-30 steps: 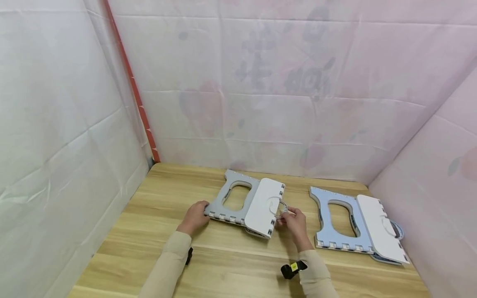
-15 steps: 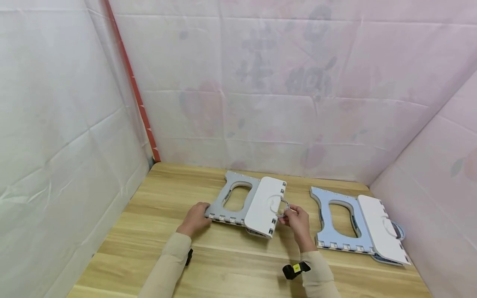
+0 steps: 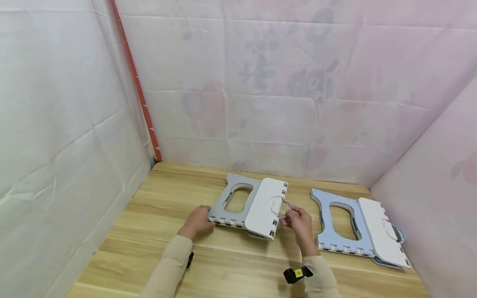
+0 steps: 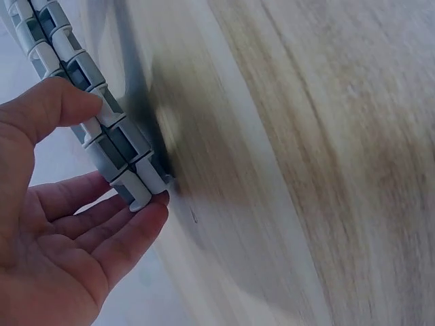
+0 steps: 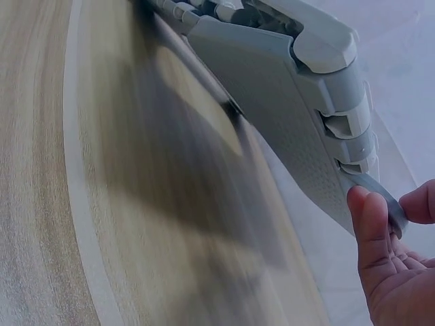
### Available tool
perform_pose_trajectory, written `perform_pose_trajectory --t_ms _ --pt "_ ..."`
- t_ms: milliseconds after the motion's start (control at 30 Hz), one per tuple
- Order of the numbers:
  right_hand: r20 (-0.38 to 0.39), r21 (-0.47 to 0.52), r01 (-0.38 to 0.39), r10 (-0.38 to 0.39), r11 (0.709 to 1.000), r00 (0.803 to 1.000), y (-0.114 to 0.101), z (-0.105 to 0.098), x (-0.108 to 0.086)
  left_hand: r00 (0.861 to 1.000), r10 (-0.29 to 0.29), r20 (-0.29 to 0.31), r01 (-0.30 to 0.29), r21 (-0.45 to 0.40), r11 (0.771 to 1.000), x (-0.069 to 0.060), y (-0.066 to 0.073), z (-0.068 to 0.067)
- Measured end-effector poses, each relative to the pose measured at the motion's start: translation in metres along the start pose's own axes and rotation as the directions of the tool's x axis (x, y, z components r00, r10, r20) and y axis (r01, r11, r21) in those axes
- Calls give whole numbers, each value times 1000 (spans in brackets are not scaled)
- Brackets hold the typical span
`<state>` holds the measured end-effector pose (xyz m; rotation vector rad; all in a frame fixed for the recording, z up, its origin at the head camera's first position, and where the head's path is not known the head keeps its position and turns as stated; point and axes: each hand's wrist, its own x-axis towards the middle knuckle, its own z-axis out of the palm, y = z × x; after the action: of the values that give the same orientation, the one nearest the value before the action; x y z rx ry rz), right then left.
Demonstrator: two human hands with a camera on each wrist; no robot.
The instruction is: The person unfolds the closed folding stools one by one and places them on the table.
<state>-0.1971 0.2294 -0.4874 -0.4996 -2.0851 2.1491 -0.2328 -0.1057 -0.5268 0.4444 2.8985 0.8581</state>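
A grey and white folding stool [image 3: 265, 205] lies folded flat at the middle of the wooden table, its white seat panel to the right. At its left near corner my left hand [image 3: 196, 221] grips the end of the grey leg frame; the left wrist view has the thumb [image 4: 71, 105] on one face and fingertips [image 4: 146, 217] on the other. My right hand [image 3: 299, 223] pinches the loop handle [image 5: 384, 197] at the stool's right edge between thumb and fingers. Part of the stool's underside shows in the right wrist view, with a shadow on the table below.
Right of the held stool lies a second folding stool [image 3: 340, 223], blue and white, folded with its handle toward the right. Pale printed sheets [image 3: 268, 103] hang behind and on both sides of the table [image 3: 231, 269]. A red strip [image 3: 139, 91] runs down the back left corner.
The grey stool has shifted slightly to the right, with both hands moving along and keeping their hold. The head view has tilted a little. The blue stool lies as before.
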Motion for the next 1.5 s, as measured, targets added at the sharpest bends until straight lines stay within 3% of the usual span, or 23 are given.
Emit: perform_pose_trajectory --t_ms 267,567,1200,1500 --pt "-5 30 4 -3 1000 1000 -6 4 -8 999 -16 -51 17 34 999 -6 2 3" --pt "-16 71 23 -22 997 1000 -12 6 -12 995 34 -98 -28 63 998 -7 3 5" --pt "-40 149 146 -141 978 989 -28 21 -21 995 44 -91 -41 37 998 -17 5 1" --pt "-37 165 159 -155 973 987 -35 24 -24 995 47 -90 -43 46 998 -17 7 1"
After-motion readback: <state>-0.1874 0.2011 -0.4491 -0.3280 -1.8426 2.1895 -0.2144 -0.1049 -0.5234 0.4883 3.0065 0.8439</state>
